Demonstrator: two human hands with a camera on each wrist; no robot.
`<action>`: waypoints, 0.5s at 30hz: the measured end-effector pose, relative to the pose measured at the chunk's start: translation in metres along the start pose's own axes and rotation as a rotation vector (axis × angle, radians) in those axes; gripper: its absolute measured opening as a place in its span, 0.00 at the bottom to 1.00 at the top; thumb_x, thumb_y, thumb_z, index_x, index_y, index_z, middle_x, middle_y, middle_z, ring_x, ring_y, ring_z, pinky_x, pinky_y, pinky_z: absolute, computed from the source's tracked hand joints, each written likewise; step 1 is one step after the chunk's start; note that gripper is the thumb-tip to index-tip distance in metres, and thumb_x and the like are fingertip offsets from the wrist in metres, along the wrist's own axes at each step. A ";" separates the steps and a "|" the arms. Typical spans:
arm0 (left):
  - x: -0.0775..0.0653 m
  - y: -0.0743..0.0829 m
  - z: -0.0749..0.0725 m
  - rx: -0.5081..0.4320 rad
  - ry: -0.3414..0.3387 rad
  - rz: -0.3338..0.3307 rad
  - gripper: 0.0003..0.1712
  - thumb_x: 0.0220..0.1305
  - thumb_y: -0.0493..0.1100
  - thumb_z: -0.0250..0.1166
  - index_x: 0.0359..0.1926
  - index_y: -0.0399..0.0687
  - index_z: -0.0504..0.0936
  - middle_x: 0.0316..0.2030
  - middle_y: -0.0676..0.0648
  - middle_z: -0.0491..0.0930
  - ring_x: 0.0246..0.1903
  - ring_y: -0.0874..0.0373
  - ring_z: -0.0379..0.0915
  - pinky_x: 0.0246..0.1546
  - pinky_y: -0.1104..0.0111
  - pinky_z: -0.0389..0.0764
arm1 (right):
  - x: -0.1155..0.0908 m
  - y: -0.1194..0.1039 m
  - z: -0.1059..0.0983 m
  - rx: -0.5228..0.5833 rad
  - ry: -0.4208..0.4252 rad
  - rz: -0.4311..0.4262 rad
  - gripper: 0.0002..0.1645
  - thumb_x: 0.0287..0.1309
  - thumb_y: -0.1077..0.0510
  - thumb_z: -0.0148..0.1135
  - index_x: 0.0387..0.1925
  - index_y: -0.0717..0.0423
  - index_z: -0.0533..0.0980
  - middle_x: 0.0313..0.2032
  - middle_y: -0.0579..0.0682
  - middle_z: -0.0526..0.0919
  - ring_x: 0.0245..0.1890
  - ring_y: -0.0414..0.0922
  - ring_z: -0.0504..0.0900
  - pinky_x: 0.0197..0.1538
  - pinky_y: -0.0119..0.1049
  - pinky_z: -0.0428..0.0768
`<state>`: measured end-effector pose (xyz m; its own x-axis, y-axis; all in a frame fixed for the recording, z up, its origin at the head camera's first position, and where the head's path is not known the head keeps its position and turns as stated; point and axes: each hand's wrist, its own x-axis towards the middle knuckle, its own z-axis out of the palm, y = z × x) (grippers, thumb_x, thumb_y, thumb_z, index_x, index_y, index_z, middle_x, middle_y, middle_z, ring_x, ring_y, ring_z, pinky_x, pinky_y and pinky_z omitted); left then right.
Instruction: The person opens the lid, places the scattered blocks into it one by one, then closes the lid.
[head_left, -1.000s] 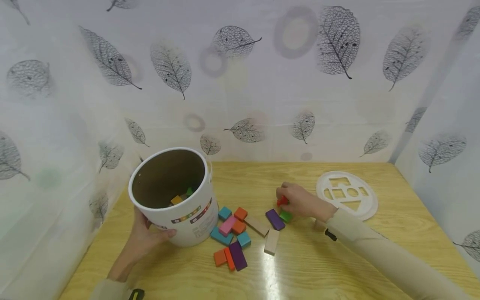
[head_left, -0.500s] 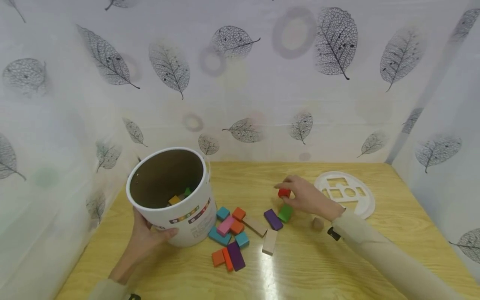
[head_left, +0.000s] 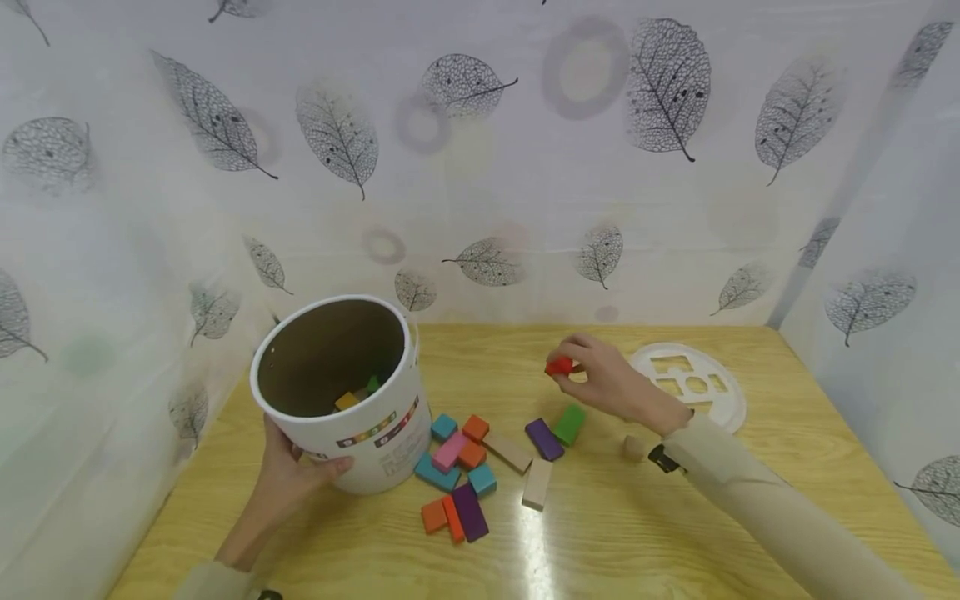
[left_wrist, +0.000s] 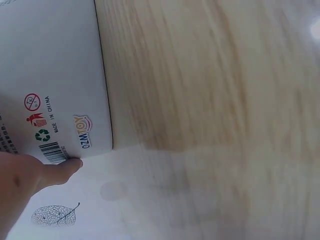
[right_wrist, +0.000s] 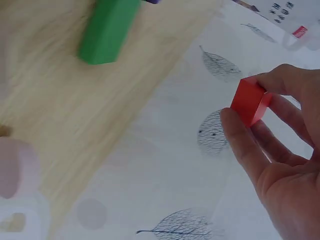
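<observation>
My right hand point(head_left: 611, 385) pinches a small red block point(right_wrist: 248, 102) between thumb and fingertips, raised over the back of the table. Below it on the wood lie a green block point(head_left: 570, 425) and a purple block point(head_left: 544, 439), side by side. At the left, my left hand point(head_left: 292, 479) grips the side of a white bucket point(head_left: 382, 446), its thumb point(left_wrist: 62, 172) along the wall near the barcode and its other fingers mostly hidden. Inside the bucket an orange block point(head_left: 347, 401) and a bit of green show near the bottom.
Right of the bucket lies a cluster of blocks, among them a pink block point(head_left: 450, 451) and a dark purple block point(head_left: 470, 512). Two plain wooden blocks lie beside it, one being a wooden block point(head_left: 537, 485). A white shape-sorter lid point(head_left: 723, 408) is at the back right.
My right hand has lifted the red block up and slightly left, away from the green block, which now shows fully. A small wooden piece beneath the right wrist is uncovered. The left hand keeps its hold.
</observation>
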<state>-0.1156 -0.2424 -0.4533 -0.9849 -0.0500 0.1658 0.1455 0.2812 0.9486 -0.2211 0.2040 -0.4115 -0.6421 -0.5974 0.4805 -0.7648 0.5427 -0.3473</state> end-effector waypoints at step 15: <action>-0.010 0.012 0.015 0.047 0.052 -0.063 0.74 0.48 0.31 0.80 0.80 0.63 0.35 0.73 0.44 0.54 0.71 0.50 0.55 0.77 0.45 0.59 | 0.073 -0.057 -0.004 0.272 0.178 -0.197 0.13 0.54 0.71 0.72 0.42 0.60 0.82 0.42 0.54 0.81 0.42 0.48 0.86 0.43 0.35 0.91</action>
<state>-0.1058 -0.2243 -0.4479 -0.9856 -0.1182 0.1212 0.0776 0.3209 0.9439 -0.2242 0.1322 -0.3539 -0.4807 -0.5496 0.6833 -0.8740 0.2368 -0.4244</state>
